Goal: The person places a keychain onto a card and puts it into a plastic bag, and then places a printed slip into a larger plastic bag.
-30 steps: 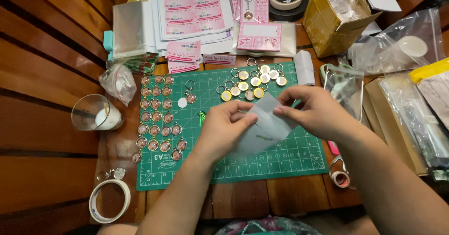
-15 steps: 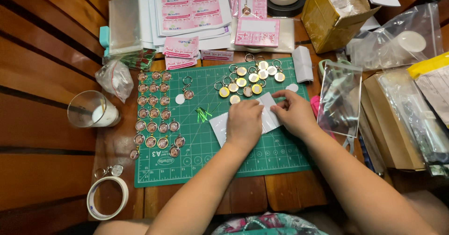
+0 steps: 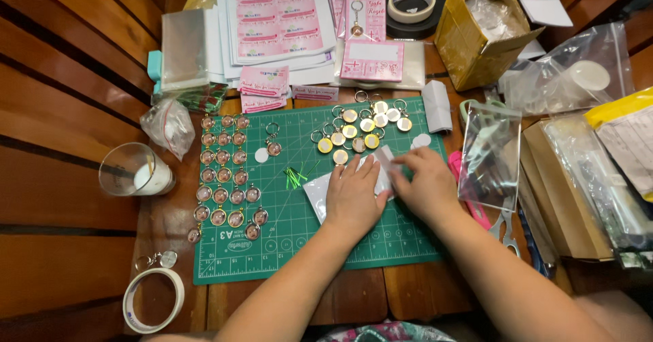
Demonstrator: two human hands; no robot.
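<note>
Two tape rolls point(image 3: 154, 300), one cup point(image 3: 132, 170)

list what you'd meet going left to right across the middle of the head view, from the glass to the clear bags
glass cup → keychain rows → green twist ties → left hand → right hand → clear pouch → clear bags

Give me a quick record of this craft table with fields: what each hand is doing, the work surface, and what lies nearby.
left hand: left hand pressed flat on a small clear plastic bag
right hand: right hand fingers down on the bag's right end
surface: green cutting mat on a wooden table
left of mat centre: rows of round photo keychains
above the hands: cluster of yellow and white keychains
near corner: tape roll
table's left edge: clear cup
</note>
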